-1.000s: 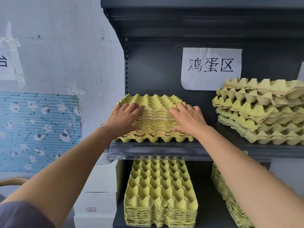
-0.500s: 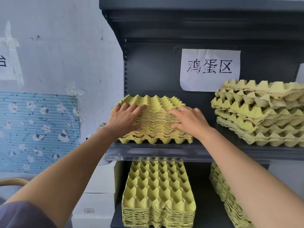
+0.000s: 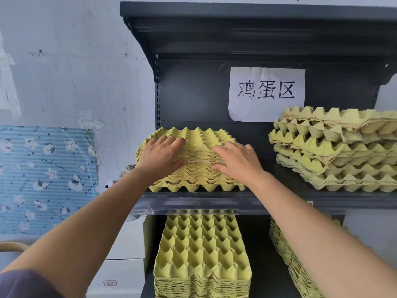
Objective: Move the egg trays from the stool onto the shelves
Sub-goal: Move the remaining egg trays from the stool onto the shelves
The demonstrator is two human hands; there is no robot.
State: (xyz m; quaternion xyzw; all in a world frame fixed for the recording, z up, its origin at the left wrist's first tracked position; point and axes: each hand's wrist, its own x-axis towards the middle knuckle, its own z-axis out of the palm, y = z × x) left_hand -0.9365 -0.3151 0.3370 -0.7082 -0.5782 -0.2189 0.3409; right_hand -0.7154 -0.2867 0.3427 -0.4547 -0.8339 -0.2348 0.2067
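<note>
Egg trays [image 3: 196, 166], a nested yellow stack, sit on the left part of the upper shelf [image 3: 300, 200], their near edge just behind the shelf's clear front strip. Over the last second almost nothing has shifted. Our left hand [image 3: 160, 157] and right hand [image 3: 236, 160] stay spread on the near face and top of the stack, fingers fairly straight and pressing rather than curled round anything, thumbs low against the layered edges. The stack lies where it did a moment ago. We read this as the end of a placement: the load is borne by the shelf, and we are only squaring it or nudging it farther in, so this batch counts as delivered once we let go. To the right on the same shelf, well apart from our stack, stands a taller, looser pile of trays [image 3: 335, 155], its layers skewed. Behind it and a little left hangs a paper sign [image 3: 267, 93] on the dark back panel. On the lower shelf another neat stack [image 3: 202, 250] lies directly beneath ours, with a further one [image 3: 285, 254] to its right, partly hidden by our right forearm. Left of the shelving are a blue patterned sheet [image 3: 45, 175] taped to the wall and white boxes [image 3: 124, 272] below it. A curved wooden rim [image 3: 12, 246] shows at the near left, and we cannot tell whether it is the stool. Nothing blocks the path back, and only the skewed pile could catch a careless elbow.
</note>
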